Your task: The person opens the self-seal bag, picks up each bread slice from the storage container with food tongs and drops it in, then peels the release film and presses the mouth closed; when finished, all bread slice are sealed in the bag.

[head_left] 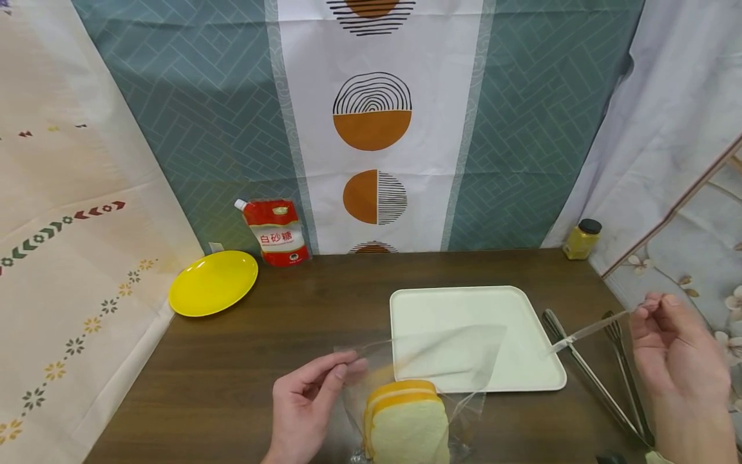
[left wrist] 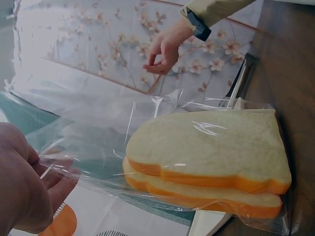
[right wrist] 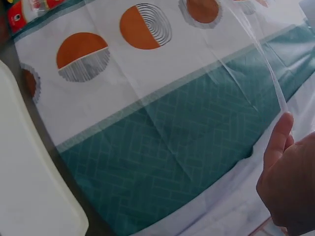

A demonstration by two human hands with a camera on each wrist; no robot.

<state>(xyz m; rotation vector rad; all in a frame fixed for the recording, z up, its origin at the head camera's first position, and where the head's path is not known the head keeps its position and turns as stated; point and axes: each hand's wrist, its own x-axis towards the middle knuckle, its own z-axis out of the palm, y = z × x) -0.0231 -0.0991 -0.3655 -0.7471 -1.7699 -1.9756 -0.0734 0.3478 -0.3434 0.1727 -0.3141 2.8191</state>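
A clear plastic bag (head_left: pixel 475 348) holds bread slices (head_left: pixel 408 425), pale with orange-brown crusts, at the near middle of the table. In the left wrist view the slices (left wrist: pixel 211 147) stand on end inside the film. My left hand (head_left: pixel 310 403) pinches the bag's mouth at its left edge between thumb and fingers. Out to the right, my right hand (head_left: pixel 678 348) is raised above the table and pinches one end of a thin clear strip (head_left: pixel 591 328). That strip slants down to the left over the tray's right edge.
A white tray (head_left: pixel 464 309) lies behind the bag, with metal tongs (head_left: pixel 597 380) to its right. Toward the back stand a yellow plate (head_left: pixel 214 283), a red and white sugar pouch (head_left: pixel 278 235) and a yellow jar with a black lid (head_left: pixel 581 240). Patterned cloths hang around the table.
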